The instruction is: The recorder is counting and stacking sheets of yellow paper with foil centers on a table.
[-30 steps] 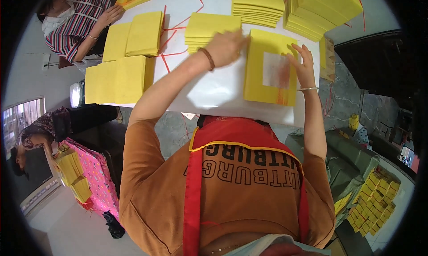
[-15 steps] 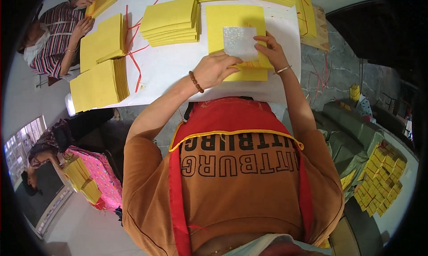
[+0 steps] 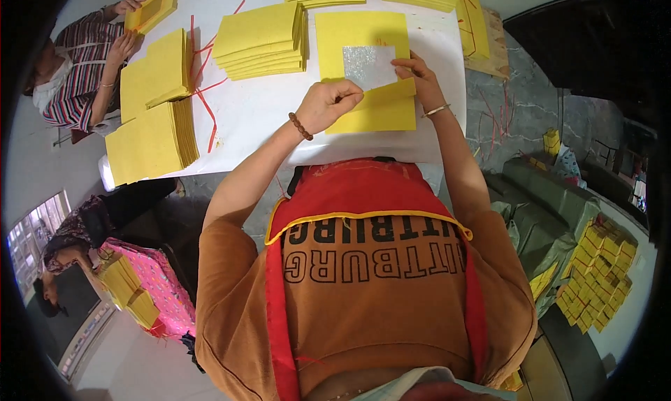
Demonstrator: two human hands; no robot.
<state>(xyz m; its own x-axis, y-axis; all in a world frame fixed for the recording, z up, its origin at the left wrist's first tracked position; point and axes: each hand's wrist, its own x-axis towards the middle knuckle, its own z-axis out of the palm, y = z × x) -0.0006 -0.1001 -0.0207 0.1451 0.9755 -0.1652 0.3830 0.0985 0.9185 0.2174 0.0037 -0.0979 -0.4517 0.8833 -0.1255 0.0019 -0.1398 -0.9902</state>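
Observation:
A sheet of yellow paper [image 3: 332,34] lies in front of me on the white table, with a silver foil square [image 3: 360,60] on it. Its lower part is turned up as a flap [image 3: 384,100] over the foil's lower edge. My left hand [image 3: 327,107], with a beaded bracelet, is closed in a pinch at the flap's left end. At the right end, my right hand [image 3: 428,83], with a bangle, has its fingers bent over the edge of the foil and paper. The grip of its thumb is partly hidden.
Stacks of yellow paper stand left [image 3: 154,139] and ahead [image 3: 258,38], with red strips [image 3: 210,114] between. Across the table's left end, a person [image 3: 77,79] handles a yellow piece. Tied yellow bundles [image 3: 597,275] are piled beyond the green-covered stack [image 3: 552,198] at right.
The yellow flap has come up over the lower part of the foil. My left hand's fingers have drawn from spread into a pinch. The whole view has shifted slightly.

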